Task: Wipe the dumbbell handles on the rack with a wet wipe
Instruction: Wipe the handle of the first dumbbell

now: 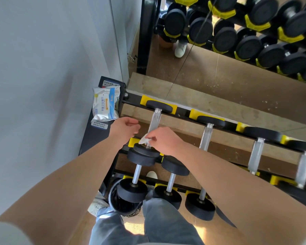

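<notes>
At the rack's left end: the black-and-yellow steel dumbbell rack (183,111) is cradling the first dumbbell, its knurled steel handle (155,121) lying bare between the rails.
Right hand (166,141): is pinching the crumpled white wet wipe (144,139) around the handle's near end, probably to drag it along the grip.
Left hand (125,129): is hovering just beside, fingers loosely curled, seemingly holding nothing.
White-and-blue wipes packet (105,105): is lying on the rack's side plate, near for a fresh sheet.

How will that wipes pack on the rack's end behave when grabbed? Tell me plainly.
The wipes pack looks like a crinkled soft pouch, so it will probably flex under fingers. Its glossy film may be slippery. It lies flat on the rack's end plate, so it should slide rather than roll.
</notes>
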